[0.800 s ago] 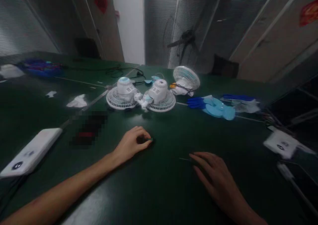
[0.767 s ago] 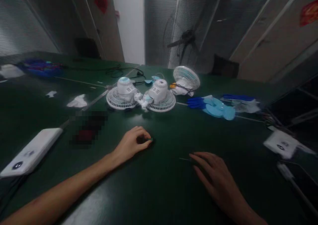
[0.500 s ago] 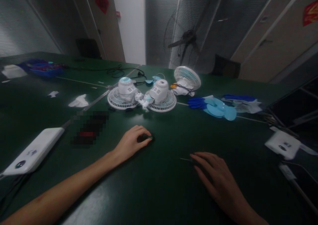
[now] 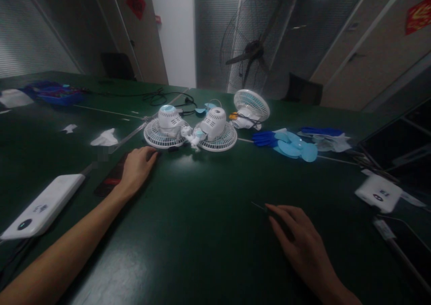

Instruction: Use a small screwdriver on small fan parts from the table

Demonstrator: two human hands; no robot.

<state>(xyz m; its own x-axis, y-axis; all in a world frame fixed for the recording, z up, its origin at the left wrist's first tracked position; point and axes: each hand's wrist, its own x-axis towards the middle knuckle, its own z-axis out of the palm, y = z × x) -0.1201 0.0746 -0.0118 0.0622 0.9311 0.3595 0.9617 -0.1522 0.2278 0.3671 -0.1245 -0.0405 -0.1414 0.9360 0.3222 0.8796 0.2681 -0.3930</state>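
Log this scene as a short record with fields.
Surface: dark green table
Left grip: beside or over a flat, dark rectangular device; contact unclear
Right grip: holds a thin, metallic-looking tool
Beyond: two white plastic fans, grilles down; third white fan, tilted
Far right: pale-blue fan blades

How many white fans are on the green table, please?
3: the left white fan, grille down; the middle white fan, beside it, grille down; the right white fan, tilted, farther back.
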